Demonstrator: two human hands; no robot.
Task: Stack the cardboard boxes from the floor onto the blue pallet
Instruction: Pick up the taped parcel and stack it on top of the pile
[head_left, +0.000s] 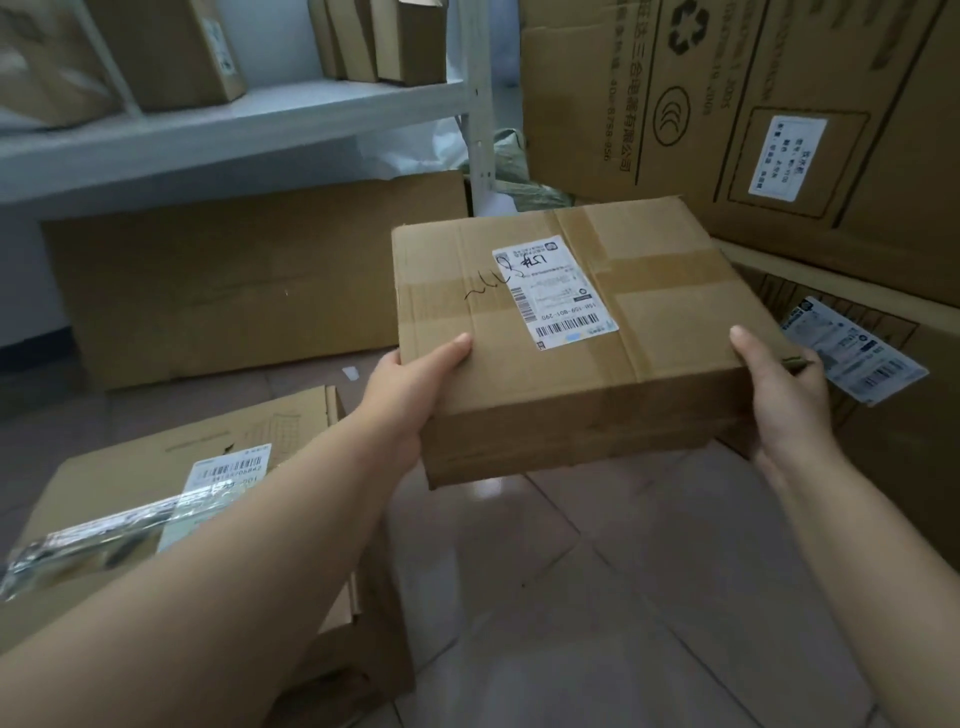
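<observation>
I hold a flat, brown cardboard box sealed with tan tape (571, 332) in the air above the pale tiled floor (597, 597), its top tilted a little toward me and its white shipping label (558, 291) facing up. My left hand (410, 395) clamps the near left corner, thumb lying on the top face and the other fingers tucked under, out of sight. My right hand (779, 395) grips the near right corner the same way, thumb on top. Both hands are closed on this one box.

The blue pallet is nowhere in view, so I judge this as the carry, with the turn toward the pallet yet to come. To do it well I should keep the box level (it looks light, but the grip sits only on the near edge, so the far side may dip) and slide my fingers further underneath. A larger brown carton with a barcode label and a strip of clear tape (171, 499) sits on the floor just beside my left forearm, and tall printed cartons (779, 104) stand close on my right. I should lift clear of both before swinging round.
</observation>
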